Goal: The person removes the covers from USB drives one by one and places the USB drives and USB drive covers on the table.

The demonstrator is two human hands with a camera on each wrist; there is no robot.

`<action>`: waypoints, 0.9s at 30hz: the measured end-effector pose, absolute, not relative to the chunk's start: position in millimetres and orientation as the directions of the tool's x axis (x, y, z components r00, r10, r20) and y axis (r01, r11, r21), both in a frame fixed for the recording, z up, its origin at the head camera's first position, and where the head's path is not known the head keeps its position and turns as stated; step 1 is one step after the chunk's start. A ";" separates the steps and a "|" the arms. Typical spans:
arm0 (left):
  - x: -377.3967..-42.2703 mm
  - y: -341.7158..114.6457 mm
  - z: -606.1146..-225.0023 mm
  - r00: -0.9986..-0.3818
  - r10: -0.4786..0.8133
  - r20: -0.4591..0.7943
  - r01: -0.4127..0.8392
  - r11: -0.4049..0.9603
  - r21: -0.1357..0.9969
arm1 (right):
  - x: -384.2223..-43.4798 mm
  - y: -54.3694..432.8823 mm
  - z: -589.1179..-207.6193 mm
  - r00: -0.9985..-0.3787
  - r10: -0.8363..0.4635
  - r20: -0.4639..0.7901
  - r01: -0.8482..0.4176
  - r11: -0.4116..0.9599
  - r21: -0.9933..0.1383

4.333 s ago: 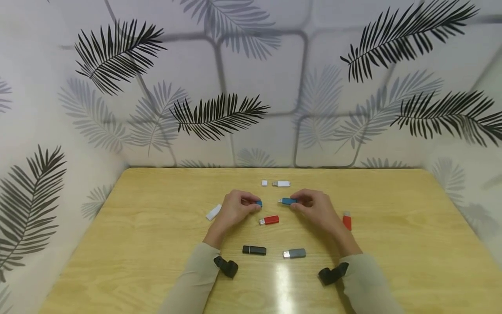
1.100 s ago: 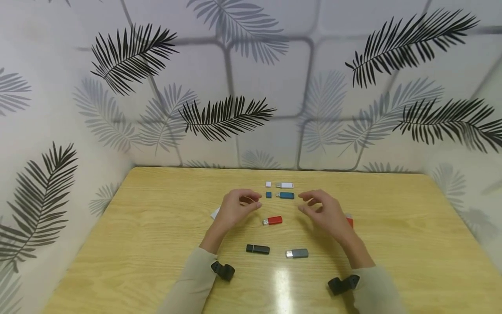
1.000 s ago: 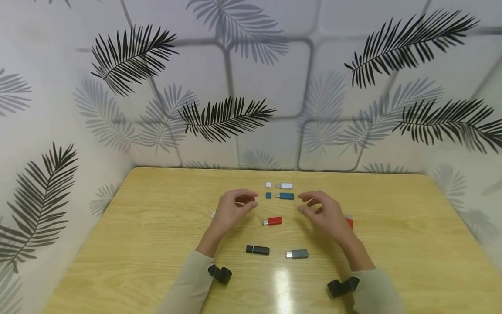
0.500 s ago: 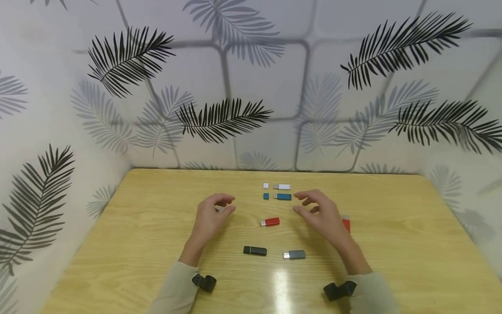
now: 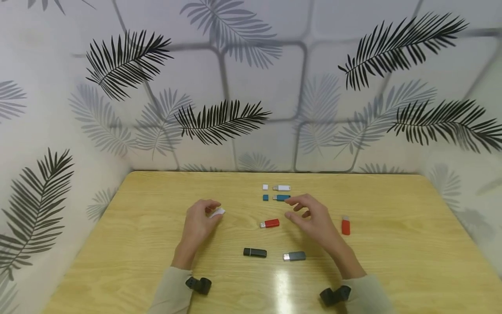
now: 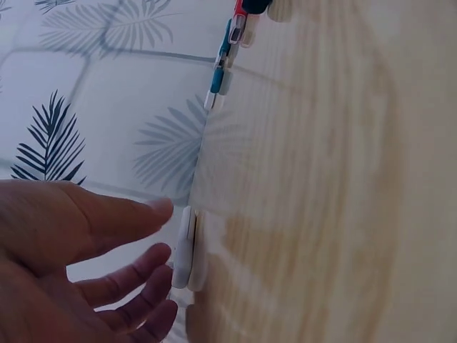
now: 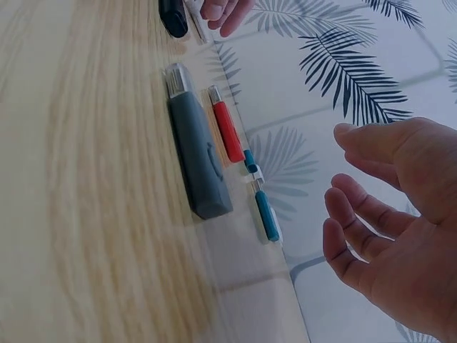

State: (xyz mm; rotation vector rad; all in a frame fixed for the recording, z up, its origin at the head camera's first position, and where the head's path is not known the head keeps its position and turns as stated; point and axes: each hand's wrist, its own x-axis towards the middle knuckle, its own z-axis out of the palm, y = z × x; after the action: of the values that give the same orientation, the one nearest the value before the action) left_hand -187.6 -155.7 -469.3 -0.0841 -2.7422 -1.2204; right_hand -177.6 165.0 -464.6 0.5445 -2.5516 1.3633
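Observation:
My left hand (image 5: 199, 221) is at a white USB stick (image 5: 218, 212) on the left of the table. The left wrist view shows the white USB stick (image 6: 184, 250) lying on the wood, thumb and fingers spread at its side without gripping it. My right hand (image 5: 311, 218) hovers with relaxed, parted fingers and holds nothing. Its fingertips overlap the end of a blue USB stick (image 5: 280, 198) in the head view. To the left of that stick lies a small blue cap (image 5: 265, 197). Behind them are another white USB stick (image 5: 282, 188) and its white cap (image 5: 265, 187).
A red USB stick (image 5: 269, 223) lies between the hands. Nearer are a black USB stick (image 5: 255, 252) and a grey one (image 5: 295, 256). Another red USB stick (image 5: 345, 226) lies right of my right hand. A patterned wall covering (image 5: 251, 144) stands behind the table.
Earlier my hands held the blue cap and blue stick; both now lie in front of the white pair. My left hand has since moved left to the white stick. The right has shifted slightly.

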 end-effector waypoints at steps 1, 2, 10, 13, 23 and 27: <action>-187.6 -157.1 -470.0 -0.989 -0.009 0.144 0.100 0.678 0.728 | -177.2 163.5 -464.7 -0.911 -0.232 0.341 -0.412 0.506 -0.758; -187.8 -158.4 -470.5 -0.990 -0.010 0.140 0.095 0.686 0.721 | -176.7 162.1 -464.7 -0.910 -0.236 0.340 -0.414 0.504 -0.758; -191.3 -163.0 -471.9 -0.996 -0.019 0.092 0.050 0.721 0.691 | -173.0 151.4 -464.4 -0.886 -0.280 0.369 -0.462 0.470 -0.752; -191.7 -162.4 -472.2 -0.996 -0.010 0.089 0.055 0.722 0.690 | -171.4 147.5 -463.1 -0.876 -0.295 0.381 -0.480 0.459 -0.747; -184.7 -152.4 -468.5 -0.996 0.045 0.083 0.090 0.711 0.698 | -167.5 138.6 -461.5 -0.870 -0.319 0.375 -0.490 0.479 -0.728; -179.9 -147.5 -469.0 -0.993 0.078 0.084 0.114 0.661 0.742 | -165.6 136.5 -460.5 -0.862 -0.328 0.386 -0.504 0.477 -0.720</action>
State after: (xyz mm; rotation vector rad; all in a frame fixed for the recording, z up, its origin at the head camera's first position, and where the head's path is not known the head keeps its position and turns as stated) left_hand -179.9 -147.5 -469.0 -0.1637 -2.8223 -1.2647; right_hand -165.6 136.5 -460.5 0.7209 -2.5266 1.3312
